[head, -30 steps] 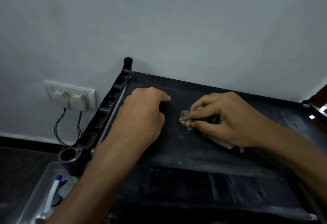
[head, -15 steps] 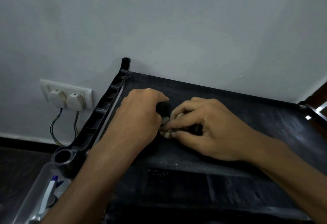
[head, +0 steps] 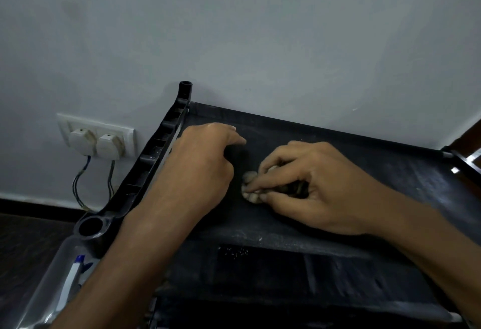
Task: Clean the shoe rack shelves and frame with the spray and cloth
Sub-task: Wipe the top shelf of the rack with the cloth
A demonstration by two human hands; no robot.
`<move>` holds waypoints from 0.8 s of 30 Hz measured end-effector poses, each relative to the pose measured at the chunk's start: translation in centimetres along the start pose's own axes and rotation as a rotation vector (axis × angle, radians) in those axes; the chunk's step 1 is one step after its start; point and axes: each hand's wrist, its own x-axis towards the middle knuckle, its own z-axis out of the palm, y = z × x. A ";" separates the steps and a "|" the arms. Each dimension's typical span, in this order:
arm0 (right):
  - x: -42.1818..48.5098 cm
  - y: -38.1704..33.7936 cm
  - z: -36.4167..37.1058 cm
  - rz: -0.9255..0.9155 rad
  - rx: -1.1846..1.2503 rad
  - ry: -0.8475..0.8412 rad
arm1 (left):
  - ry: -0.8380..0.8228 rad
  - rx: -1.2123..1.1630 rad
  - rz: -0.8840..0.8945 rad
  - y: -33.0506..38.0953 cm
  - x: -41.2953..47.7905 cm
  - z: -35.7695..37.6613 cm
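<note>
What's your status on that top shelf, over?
Right hand grips cloth, pressed on top shelf. Left hand rests on top shelf, fingers curled, empty. Left hand close beside cloth, blocking a leftward wipe.

Dim, flat indoor light; soft focus; wide-angle bending at edges; lower foreground blurred

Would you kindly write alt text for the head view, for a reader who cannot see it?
A person's right hand grips a wadded cloth against the dusty top shelf of a shoe rack, while the left hand rests on the shelf beside it. A wall socket with two plugs is at left.
</note>
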 end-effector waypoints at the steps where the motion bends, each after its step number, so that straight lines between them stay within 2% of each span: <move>1: -0.4 0.6 -0.4 0.013 0.016 -0.019 | 0.003 -0.011 -0.005 -0.1 0.0 -0.1; 6: 0.4 2.2 -1.0 0.114 -0.013 0.025 | -0.008 -0.050 -0.022 0.0 -0.2 -0.3; 9: 1.4 0.6 0.3 0.061 0.066 0.041 | -0.013 -0.040 -0.015 0.2 0.0 -0.3; 12: 0.6 -0.7 -0.1 -0.028 0.091 -0.035 | 0.000 -0.034 -0.015 0.0 0.0 0.0; 15: -0.3 0.3 -1.7 -0.018 0.110 -0.130 | 0.006 -0.049 -0.027 -0.2 0.0 0.1; 18: 0.6 2.3 -1.9 0.061 -0.005 -0.080 | -0.010 -0.056 -0.033 -0.1 0.1 0.0; 20: 1.3 2.2 -1.3 0.098 0.009 -0.032 | -0.016 -0.042 -0.037 -0.1 0.2 0.0; 24: 0.6 -0.3 -0.2 0.007 0.051 -0.034 | -0.004 -0.024 -0.006 -0.1 0.1 0.0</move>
